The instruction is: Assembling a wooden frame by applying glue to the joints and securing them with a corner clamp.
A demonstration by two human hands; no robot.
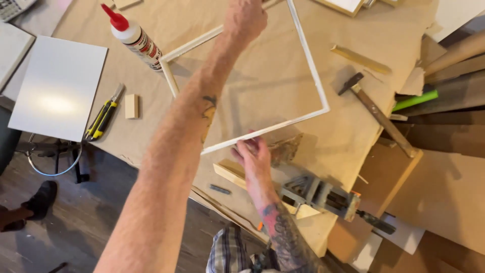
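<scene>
A thin white rectangular frame [314, 76] is held tilted above the brown paper-covered table [262, 81]. My left hand [245, 17] reaches far forward and grips the frame's far edge near the top of the view. My right hand [252, 154] pinches the frame's near edge from below, fingers closed on the strip. Through the frame's open middle I see the paper. Just under my right hand lie a pale wooden block [230, 173] and a rough piece of wood [288, 147].
A glue bottle with a red cap [134, 38] lies left of the frame, near a white board [58, 86], yellow-black pliers [103, 119] and a small wood block [131, 106]. A hammer [376, 112] lies right; a grey corner clamp [318, 194] sits at the table's near edge.
</scene>
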